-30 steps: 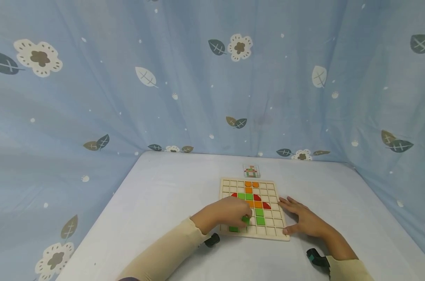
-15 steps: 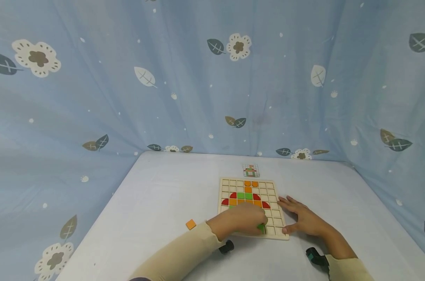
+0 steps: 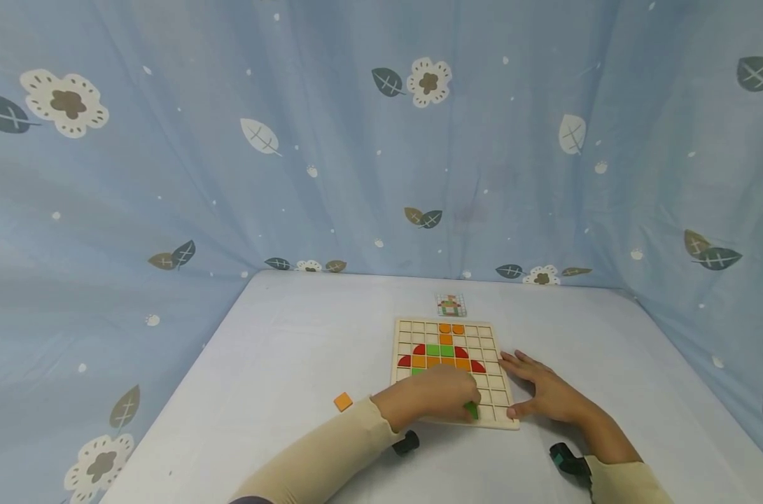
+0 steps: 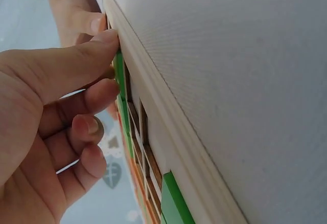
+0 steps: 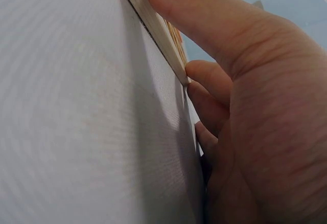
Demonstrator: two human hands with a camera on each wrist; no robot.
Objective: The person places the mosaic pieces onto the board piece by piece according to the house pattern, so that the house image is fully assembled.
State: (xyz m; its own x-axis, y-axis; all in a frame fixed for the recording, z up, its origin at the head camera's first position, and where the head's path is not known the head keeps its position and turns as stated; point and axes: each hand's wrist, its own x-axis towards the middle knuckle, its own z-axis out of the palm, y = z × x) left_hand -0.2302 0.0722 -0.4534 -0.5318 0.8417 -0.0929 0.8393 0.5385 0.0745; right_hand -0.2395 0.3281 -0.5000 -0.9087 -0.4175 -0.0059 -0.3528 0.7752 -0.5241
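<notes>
A wooden grid board [image 3: 413, 327] lies on the table, with orange, green and red tiles set in its cells. Over its lower part, my left hand [image 3: 435, 393] pinches a green tile [image 3: 472, 410] between thumb and fingers at a front-row cell. The tile looks slightly tilted, and the hand covers several cells. In the left wrist view, my thumb [image 4: 76, 63] and index finger meet low over the board, the other fingers curled. My right hand [image 3: 548, 394] rests at the board's right edge, fingers spread, thumb touching the front right corner.
A loose orange square tile [image 3: 343, 401] lies left of the board. Behind the board is a small pattern card [image 3: 451, 305] with a coloured figure on a grid. A blue patterned curtain [image 3: 356, 154] hangs around the white table [image 3: 306, 329].
My left hand has moved right across the board from the left cells, uncovering the loose orange tile. In the last half second the green tile tilted slightly. My right hand has stayed put.
</notes>
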